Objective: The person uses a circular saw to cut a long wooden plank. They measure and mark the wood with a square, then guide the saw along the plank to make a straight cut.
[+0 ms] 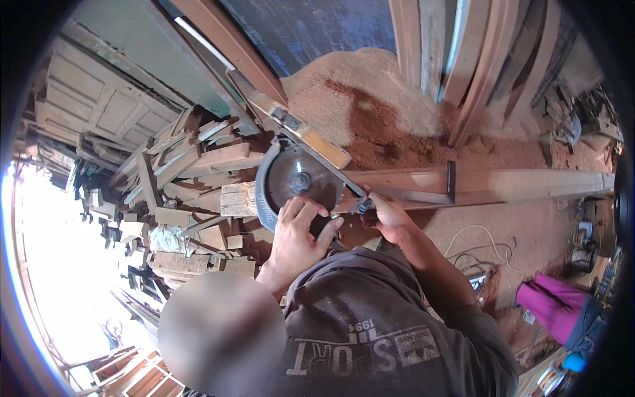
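Note:
A circular saw lies in front of me with its round toothed blade (299,180) facing up and a blue curved guard (266,192) around the blade's left side. Its base plate carries a yellowish wooden strip (324,147) along the upper right. My left hand (301,228) rests over the blade's lower edge, fingers curled and thumb brought near them; whatever sits between them is too small to make out. At the lower right end of the base plate, my right hand (389,220) has its fingers closed around a small metal fitting (362,205). Some of its fingers are hidden.
A long wooden beam (516,184) runs to the right, with a dark metal bracket (451,182) on it. Scrap wood (198,159) piles up at left. Sawdust (370,119) covers the floor ahead. Upright planks (479,59) lean behind. A pale cable (486,229) and purple cloth (552,304) lie right.

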Motion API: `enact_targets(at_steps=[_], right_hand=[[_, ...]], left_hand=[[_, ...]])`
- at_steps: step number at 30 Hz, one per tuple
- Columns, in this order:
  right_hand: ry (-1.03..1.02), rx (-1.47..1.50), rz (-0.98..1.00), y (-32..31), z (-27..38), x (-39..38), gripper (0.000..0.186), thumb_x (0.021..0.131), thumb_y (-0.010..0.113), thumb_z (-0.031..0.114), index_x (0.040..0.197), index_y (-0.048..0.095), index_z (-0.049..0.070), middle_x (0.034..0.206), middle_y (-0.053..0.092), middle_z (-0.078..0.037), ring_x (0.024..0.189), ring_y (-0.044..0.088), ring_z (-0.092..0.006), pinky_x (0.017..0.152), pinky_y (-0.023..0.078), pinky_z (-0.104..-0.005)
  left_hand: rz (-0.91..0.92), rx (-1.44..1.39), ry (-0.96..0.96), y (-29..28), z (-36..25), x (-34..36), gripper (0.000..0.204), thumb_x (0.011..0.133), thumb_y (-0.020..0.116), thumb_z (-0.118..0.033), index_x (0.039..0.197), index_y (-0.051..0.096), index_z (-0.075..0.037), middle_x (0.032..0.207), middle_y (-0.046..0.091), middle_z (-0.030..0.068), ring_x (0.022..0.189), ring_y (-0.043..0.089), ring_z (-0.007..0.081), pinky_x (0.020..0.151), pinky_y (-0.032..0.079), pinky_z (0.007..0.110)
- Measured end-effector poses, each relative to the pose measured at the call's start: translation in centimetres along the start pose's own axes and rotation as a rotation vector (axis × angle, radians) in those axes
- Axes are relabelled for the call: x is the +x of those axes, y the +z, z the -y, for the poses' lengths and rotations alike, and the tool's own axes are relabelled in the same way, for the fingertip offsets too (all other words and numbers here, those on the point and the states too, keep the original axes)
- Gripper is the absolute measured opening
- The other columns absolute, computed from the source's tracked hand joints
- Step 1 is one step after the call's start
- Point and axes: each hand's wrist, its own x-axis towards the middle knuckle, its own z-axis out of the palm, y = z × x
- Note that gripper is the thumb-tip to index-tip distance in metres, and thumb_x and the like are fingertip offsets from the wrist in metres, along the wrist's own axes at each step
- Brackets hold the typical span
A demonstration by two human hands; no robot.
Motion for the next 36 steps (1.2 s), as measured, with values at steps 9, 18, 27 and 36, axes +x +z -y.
enact_targets(at_steps=[9, 18, 27, 36], right_hand=[[-0.072, -0.012, -0.135, 0.3, 0.5, -1.1, 0.029, 0.109, 0.064, 0.039, 0.119, 0.073, 0.013, 0.094, 0.072, -0.005, 0.076, 0.069, -0.0215, 0.068, 0.055, -0.0397], [-0.165, -0.122, -0.122, 0.3, -0.1, -2.6, 0.054, 0.109, 0.057, 0.053, 0.136, 0.064, 0.008, 0.117, 0.072, -0.007, 0.099, 0.075, -0.0217, 0.077, 0.057, -0.0398], [-0.307, -0.081, -0.061, 0.0, -2.5, -3.0, 0.056, 0.115, 0.042, 0.053, 0.129, 0.065, 0.003, 0.115, 0.074, -0.012, 0.098, 0.072, -0.0271, 0.085, 0.055, -0.0435], [-0.399, -0.076, -0.211, 3.6, -2.2, -4.6, 0.051, 0.115, 0.047, 0.045, 0.134, 0.063, 0.0, 0.121, 0.074, -0.014, 0.103, 0.073, -0.0271, 0.089, 0.059, -0.0444]], left_hand=[[-0.338, -0.109, -0.108, -2.6, 7.4, 4.9, 0.018, 0.094, 0.078, -0.016, 0.085, 0.07, -0.002, 0.083, 0.07, 0.0159, 0.08, 0.067, 0.0353, 0.076, 0.051, 0.043], [0.077, -0.573, -0.492, -1.3, 21.0, 11.5, 0.026, 0.109, 0.063, -0.025, 0.113, 0.071, -0.001, 0.098, 0.07, 0.0047, 0.09, 0.063, 0.0136, 0.087, 0.052, 0.031], [0.097, -1.083, -0.519, 5.7, 25.5, 9.6, 0.033, 0.115, 0.055, -0.035, 0.118, 0.069, -0.005, 0.104, 0.072, -0.0014, 0.093, 0.063, 0.0127, 0.089, 0.054, 0.033], [0.178, -0.794, -0.372, 3.4, 24.4, 9.7, 0.041, 0.116, 0.051, -0.035, 0.107, 0.074, -0.002, 0.084, 0.064, -0.0006, 0.079, 0.055, 0.0072, 0.076, 0.05, 0.028]])
